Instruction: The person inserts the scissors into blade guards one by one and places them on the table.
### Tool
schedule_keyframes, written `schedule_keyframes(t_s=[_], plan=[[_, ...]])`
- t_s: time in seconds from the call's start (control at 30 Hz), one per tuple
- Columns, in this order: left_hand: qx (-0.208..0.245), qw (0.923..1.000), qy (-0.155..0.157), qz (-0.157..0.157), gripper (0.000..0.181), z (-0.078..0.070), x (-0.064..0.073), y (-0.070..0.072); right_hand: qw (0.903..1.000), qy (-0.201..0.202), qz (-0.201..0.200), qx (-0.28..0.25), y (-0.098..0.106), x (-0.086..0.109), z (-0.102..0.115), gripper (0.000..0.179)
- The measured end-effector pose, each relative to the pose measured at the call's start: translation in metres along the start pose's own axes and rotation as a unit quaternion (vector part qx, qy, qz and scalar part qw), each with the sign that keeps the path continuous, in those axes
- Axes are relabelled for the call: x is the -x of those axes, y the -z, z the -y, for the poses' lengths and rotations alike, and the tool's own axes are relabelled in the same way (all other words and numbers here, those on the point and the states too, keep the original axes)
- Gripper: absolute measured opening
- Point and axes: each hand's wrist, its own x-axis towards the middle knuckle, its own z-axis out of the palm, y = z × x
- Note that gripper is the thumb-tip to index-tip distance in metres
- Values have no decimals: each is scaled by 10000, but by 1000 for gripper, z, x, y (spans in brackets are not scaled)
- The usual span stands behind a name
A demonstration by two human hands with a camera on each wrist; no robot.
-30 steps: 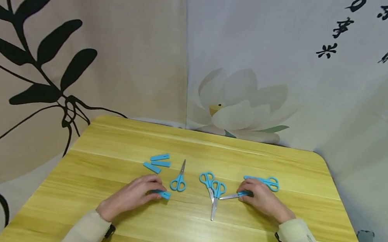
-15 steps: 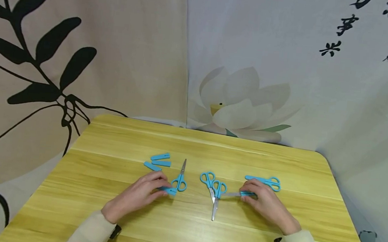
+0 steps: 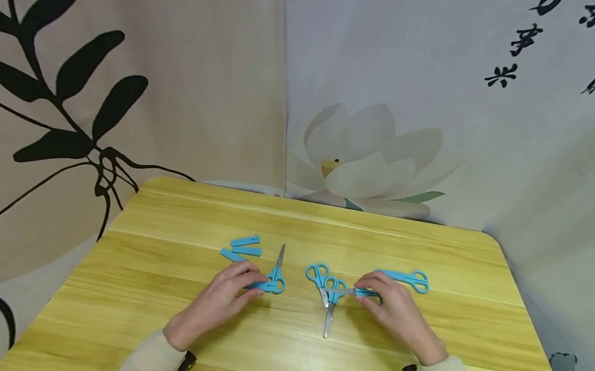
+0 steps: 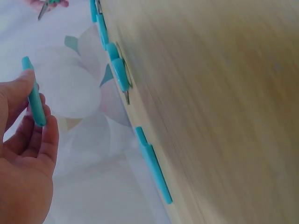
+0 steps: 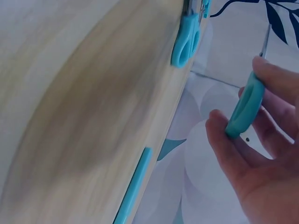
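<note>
Between thumb and fingers, my left hand (image 3: pixel 218 303) pinches a blue scissors cover (image 4: pixel 35 98), held level above the table with its open end to the right. My right hand (image 3: pixel 400 318) grips small scissors (image 5: pixel 246 105) by their blue handles. Their metal blades point left towards the cover, a gap apart from it. In the head view these blades overlap two uncovered scissors lying mid-table, one (image 3: pixel 317 274) behind and one (image 3: pixel 329 317) in front. Another uncovered pair of scissors (image 3: pixel 279 261) lies just beyond the left fingertips, partly hidden by the held cover.
Several loose blue covers (image 3: pixel 246 251) lie together beyond the left hand. Behind the right hand is a pair of scissors (image 3: pixel 411 279) with its blades in a cover. The wooden table (image 3: pixel 291 364) meets a printed curtain (image 3: pixel 221 82) at its back edge.
My left hand has moved right and slightly away with the cover. My right hand has brought the scissors left and slightly up, and their blades now point straight at the cover.
</note>
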Motion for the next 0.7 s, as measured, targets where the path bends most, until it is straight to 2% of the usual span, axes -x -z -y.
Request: schedule_keyframes(t_s=[0.4, 0.7], plan=[[102, 9998, -68, -137, 20, -16, -13, -10, 9991, 295, -272, -111, -6, -6, 17, 26], [174, 9996, -70, -213, 20, -19, -17, -16, 9984, 283, -317, -372, -14, -11, 21, 27]])
